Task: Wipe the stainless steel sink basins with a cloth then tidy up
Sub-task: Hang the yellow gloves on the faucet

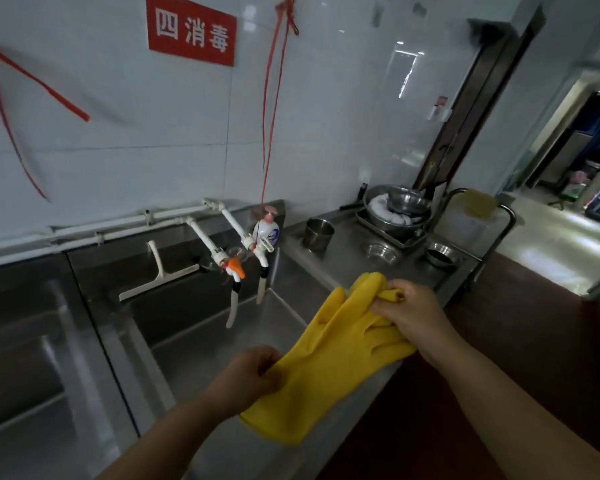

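Note:
A yellow rubber glove (326, 362) is stretched between both hands above the front rim of the right sink basin (222, 327). My left hand (253, 372) pinches the glove near its cuff. My right hand (413, 313) grips the glove's finger end, with the fingers bunched in its grasp. A second steel basin (32, 358) lies to the left. No cloth is visible in either hand.
Two white taps (236, 258) and a white squeegee (156, 271) hang over the basin's back wall, beside a soap pump bottle (267, 230). On the steel counter (347, 261) to the right stand a metal cup (317, 233), stacked bowls in a tray (399, 209) and small dishes. Red cords (269, 109) hang from the wall.

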`<action>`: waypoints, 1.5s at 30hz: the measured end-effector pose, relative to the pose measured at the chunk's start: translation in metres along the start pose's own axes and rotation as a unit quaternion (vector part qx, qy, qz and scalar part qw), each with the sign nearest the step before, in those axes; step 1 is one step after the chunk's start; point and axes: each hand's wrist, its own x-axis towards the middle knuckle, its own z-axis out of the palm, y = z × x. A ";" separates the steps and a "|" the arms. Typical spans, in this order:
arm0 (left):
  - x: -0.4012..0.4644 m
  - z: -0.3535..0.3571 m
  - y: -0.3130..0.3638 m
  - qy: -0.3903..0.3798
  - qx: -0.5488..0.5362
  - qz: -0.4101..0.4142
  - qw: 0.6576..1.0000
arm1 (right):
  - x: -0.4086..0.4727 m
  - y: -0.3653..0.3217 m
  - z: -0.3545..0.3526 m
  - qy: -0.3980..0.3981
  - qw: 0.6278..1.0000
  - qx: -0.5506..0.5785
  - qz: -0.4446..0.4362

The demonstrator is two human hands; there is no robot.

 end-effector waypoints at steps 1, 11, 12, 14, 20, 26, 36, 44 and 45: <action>0.013 -0.006 -0.001 -0.005 0.028 -0.014 0.999 | 0.017 0.001 0.001 -0.004 1.000 0.000 -0.001; 0.118 -0.118 0.019 0.214 0.116 -0.084 0.966 | 0.180 0.014 0.040 -0.048 0.992 0.108 -0.045; 0.132 -0.131 0.025 0.248 0.128 -0.092 0.956 | 0.199 0.012 0.046 -0.048 0.989 0.130 -0.054; 0.162 -0.156 0.035 0.324 0.175 -0.106 0.924 | 0.239 0.010 0.059 -0.055 0.980 0.182 -0.065; 0.250 -0.216 0.034 0.430 0.321 -0.152 0.830 | 0.338 0.019 0.111 -0.137 0.950 0.275 -0.056; 0.333 -0.239 0.015 0.446 0.396 -0.187 0.781 | 0.387 0.054 0.144 -0.206 0.924 0.319 -0.043; 0.416 -0.237 -0.020 0.424 0.126 -0.158 0.883 | 0.433 0.111 0.174 -0.261 0.898 0.354 0.026; 0.430 -0.220 -0.014 0.366 -0.111 -0.148 0.912 | 0.437 0.130 0.190 -0.278 0.891 0.353 0.061; 0.430 -0.219 -0.015 0.354 -0.126 -0.149 0.915 | 0.436 0.131 0.191 -0.278 0.890 0.355 0.065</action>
